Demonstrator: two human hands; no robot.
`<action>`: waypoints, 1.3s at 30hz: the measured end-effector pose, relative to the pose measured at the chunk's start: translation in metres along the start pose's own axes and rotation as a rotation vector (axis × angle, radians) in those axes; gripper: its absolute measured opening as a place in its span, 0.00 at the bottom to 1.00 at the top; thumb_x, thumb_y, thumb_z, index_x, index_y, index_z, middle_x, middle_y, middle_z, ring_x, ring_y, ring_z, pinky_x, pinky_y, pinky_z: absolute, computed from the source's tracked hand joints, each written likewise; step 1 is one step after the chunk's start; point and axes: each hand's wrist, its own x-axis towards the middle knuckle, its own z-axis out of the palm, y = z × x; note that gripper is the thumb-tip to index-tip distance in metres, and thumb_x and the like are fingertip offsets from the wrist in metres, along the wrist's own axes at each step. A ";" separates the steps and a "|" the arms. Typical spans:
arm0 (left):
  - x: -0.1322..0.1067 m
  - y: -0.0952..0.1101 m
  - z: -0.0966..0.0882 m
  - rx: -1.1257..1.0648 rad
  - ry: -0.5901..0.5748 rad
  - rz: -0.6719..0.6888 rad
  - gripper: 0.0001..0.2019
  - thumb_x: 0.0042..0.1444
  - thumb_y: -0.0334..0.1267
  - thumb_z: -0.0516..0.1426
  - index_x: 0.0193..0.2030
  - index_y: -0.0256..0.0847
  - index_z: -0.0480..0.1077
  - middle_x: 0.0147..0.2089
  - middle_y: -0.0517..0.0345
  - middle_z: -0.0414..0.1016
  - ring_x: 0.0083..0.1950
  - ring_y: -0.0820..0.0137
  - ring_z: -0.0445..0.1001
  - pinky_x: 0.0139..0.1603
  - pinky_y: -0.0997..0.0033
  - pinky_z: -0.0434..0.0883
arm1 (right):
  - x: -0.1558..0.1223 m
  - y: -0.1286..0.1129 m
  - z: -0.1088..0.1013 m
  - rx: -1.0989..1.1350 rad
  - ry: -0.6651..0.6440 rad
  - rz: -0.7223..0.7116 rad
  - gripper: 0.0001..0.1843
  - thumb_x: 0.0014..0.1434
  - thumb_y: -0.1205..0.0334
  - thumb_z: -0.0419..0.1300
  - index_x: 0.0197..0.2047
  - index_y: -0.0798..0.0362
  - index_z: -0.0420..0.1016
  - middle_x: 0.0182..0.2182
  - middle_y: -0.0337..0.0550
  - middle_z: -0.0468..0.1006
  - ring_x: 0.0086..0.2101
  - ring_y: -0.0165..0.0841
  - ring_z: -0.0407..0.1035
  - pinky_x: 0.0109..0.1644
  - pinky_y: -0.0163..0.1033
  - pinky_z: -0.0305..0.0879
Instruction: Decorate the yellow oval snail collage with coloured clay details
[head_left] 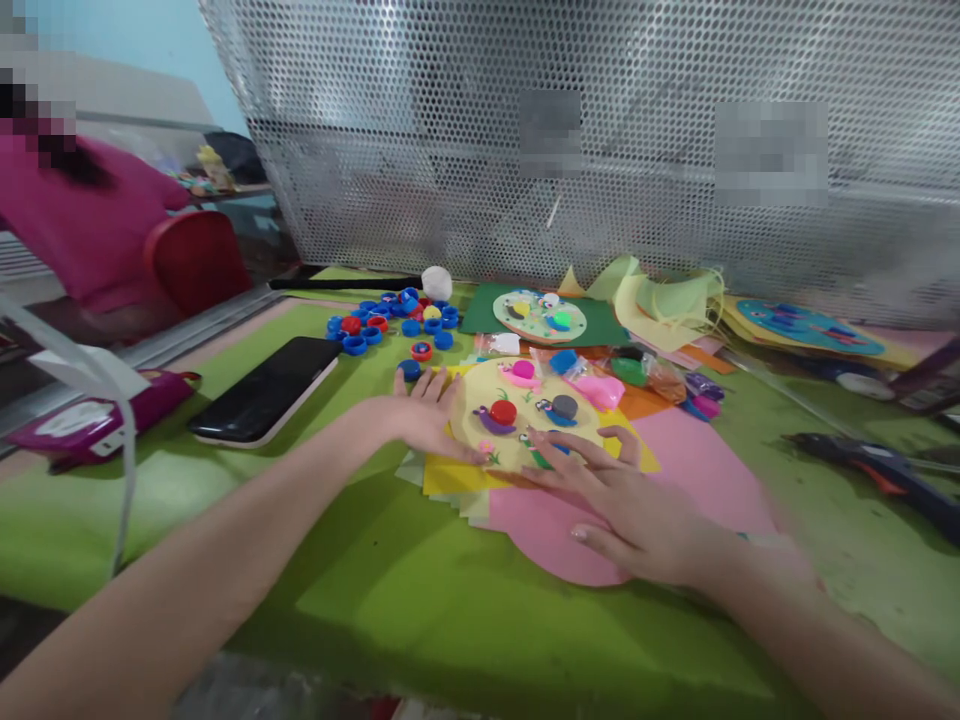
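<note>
A pale yellow paper round (pixel 469 400) lies on a brighter yellow sheet (pixel 442 475), decorated with small clay snails. One snail carries a red cap (pixel 503 412), another a grey cap (pixel 564 406), and a pink one (pixel 523 372) sits at the top. My left hand (pixel 431 415) rests flat at the round's left edge, fingers spread. Over its lower right part lies my right hand (pixel 615 490), fingers apart and touching a snail with a green body (pixel 541 455), which they partly cover. Neither hand grips anything. Pink paper (pixel 570 540) spreads beneath.
Blue and red bottle caps (pixel 367 330) cluster behind my left hand, near a phone (pixel 266 390). Bagged clay (pixel 600 388) lies behind the round. A finished-looking snail round (pixel 510 325) sits farther back on green card. At right is a glue gun (pixel 877 465); a perforated metal panel (pixel 450 190) stands behind.
</note>
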 end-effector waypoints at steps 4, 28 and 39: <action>0.000 0.001 0.000 0.009 -0.001 -0.023 0.62 0.30 0.77 0.45 0.65 0.40 0.24 0.67 0.54 0.19 0.65 0.47 0.19 0.61 0.42 0.27 | 0.005 -0.001 0.001 0.007 -0.002 -0.025 0.34 0.63 0.49 0.38 0.66 0.59 0.33 0.61 0.57 0.54 0.60 0.48 0.43 0.55 0.64 0.45; 0.001 -0.001 0.001 0.004 0.017 0.011 0.63 0.31 0.76 0.46 0.65 0.36 0.24 0.67 0.49 0.18 0.65 0.47 0.19 0.60 0.41 0.26 | -0.010 -0.001 -0.013 -0.032 0.085 -0.003 0.35 0.63 0.47 0.31 0.66 0.58 0.26 0.46 0.57 0.72 0.54 0.49 0.55 0.50 0.62 0.54; 0.004 -0.005 0.003 0.006 0.018 0.032 0.63 0.32 0.76 0.45 0.65 0.35 0.25 0.66 0.46 0.17 0.65 0.47 0.18 0.59 0.39 0.25 | -0.001 -0.005 -0.006 0.021 -0.040 -0.038 0.35 0.63 0.48 0.36 0.66 0.59 0.31 0.55 0.57 0.64 0.56 0.48 0.51 0.52 0.63 0.51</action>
